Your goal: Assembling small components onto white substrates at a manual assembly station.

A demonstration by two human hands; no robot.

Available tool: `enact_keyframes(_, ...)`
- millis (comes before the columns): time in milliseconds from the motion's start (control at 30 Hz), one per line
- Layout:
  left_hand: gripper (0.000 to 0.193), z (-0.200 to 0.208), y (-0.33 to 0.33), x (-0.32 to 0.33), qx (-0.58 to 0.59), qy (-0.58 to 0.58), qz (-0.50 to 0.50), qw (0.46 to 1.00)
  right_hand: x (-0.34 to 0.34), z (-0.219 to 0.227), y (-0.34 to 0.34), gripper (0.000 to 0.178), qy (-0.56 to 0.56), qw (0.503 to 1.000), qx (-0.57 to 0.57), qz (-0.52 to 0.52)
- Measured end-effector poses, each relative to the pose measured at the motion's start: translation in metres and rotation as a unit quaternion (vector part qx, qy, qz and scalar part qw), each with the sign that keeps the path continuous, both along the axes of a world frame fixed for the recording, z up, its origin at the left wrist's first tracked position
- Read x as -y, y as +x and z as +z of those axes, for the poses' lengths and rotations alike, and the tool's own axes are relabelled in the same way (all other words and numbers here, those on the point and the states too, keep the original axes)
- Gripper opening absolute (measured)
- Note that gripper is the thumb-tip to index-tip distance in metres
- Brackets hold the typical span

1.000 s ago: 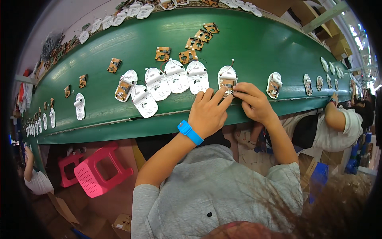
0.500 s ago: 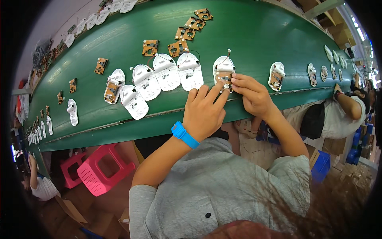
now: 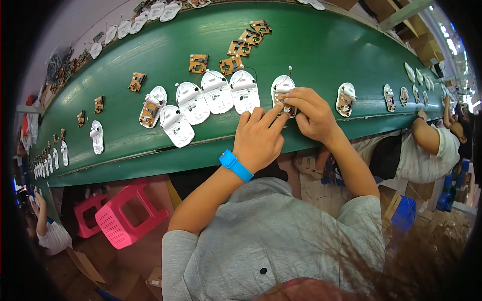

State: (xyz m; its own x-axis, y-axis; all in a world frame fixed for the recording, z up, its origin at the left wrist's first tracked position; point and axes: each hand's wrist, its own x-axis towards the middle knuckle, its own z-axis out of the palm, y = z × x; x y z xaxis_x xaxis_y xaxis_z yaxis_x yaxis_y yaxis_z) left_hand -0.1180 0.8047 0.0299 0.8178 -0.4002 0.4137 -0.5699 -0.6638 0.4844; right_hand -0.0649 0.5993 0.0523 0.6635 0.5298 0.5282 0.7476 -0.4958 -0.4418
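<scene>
1. Right now my left hand (image 3: 258, 140) lies palm down at the near edge of the green tabletop (image 3: 321, 55), its fingers stretched forward and close together; the tips of the index and middle fingers press on the lower end of a white shell (image 3: 280, 86).
2. My right hand (image 3: 312, 114) is curled, fingers bent inward, pinching a small brown circuit board (image 3: 282, 100) that sits in that same shell. I cannot tell whether the board is fully seated, since the fingers cover most of it.
3. That shell lies near the front edge of the tabletop, straight ahead of me, with a thin wire rising from its top end.
4. A blue wristband (image 3: 236, 165) wraps my left wrist.
5. Just to the left, a row of white shells (image 3: 217, 91) lies side by side, touching or nearly so, each open side up; most hold no board that I can make out, while the one at the far left (image 3: 152, 106) carries a brown board inside.
6. Behind the row, loose brown boards (image 3: 236, 50) are scattered on the green surface, well apart from my hands.
7. To the right, another shell with a board in it (image 3: 345, 98) lies alone near the edge.
8. Farther right, another person's arm (image 3: 427, 138) reaches to the tabletop.
9. Below the edge on the left stands a pink stool (image 3: 125, 220).
</scene>
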Motion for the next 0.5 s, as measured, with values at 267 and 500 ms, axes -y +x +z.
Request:
enact_keyframes(267,0.045,0.0,-0.005,0.002,0.007,-0.001,0.012,1.0,0.029,0.001,0.003,0.032,0.008,0.998,-0.01,-0.055)
enact_keyframes(500,0.048,0.0,-0.005,-0.001,-0.01,0.013,-0.004,1.0,0.025,-0.01,-0.007,0.031,0.021,0.998,-0.025,-0.056)
